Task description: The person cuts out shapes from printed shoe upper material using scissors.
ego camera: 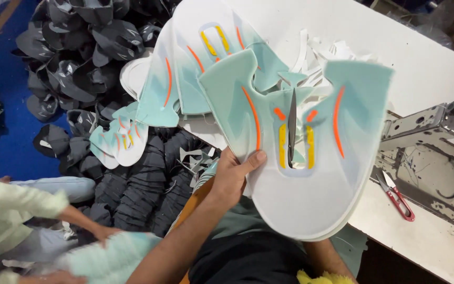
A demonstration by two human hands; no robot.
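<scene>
Here, the left hand (232,176) is holding up a stack of mint-and-white shoe upper pieces (295,173), fingers clamped on its left edge – the sorting or checking step, apparently. The right hand is hiding beneath the stack, so its fingers cannot be told. Setting it down calls for bare tabletop (426,63) – clear of the red snips (398,197) and the sewing machine (437,152).

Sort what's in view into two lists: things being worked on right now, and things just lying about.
In hand:
- left hand gripping the mint and white shoe upper
- dark blade poking through the upper's slot; the right hand is hidden behind it

Lying about:
- red snips on the white table
- stack of matching uppers
- pile of dark uppers
- sewing machine
</scene>
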